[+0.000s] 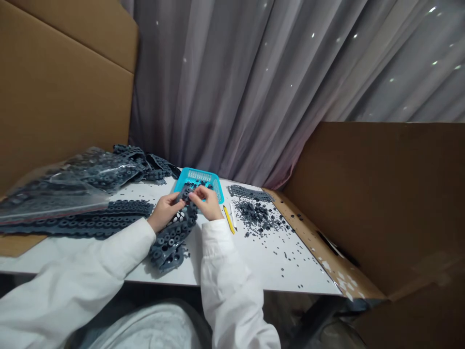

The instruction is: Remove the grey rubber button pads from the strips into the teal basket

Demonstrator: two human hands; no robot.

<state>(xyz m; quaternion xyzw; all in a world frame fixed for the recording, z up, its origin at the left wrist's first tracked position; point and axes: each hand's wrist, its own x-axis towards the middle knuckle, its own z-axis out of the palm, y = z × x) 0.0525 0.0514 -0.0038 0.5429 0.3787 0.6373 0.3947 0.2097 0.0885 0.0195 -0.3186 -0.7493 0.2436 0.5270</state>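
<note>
A dark grey rubbery strip with rows of round holes (172, 238) hangs from my hands and curls down onto the white table. My left hand (165, 211) is closed on the strip's upper left edge. At its upper right, the fingers of my right hand (206, 201) are pinched together against the strip; whatever sits between those fingertips is too small to make out. Just behind both hands stands a turquoise plastic basket (220, 191) with small dark pieces in it, partly covered by the strip and fingers.
Several more perforated strips (127, 211) lie at the left beside a clear plastic bag (83, 179) of them. Right of my hands are a yellow pen-like tool (228, 219), a white one (233, 216), a heap of small dark bits (256, 215) and a flat strip (250, 193). Cardboard walls flank the table (261, 269).
</note>
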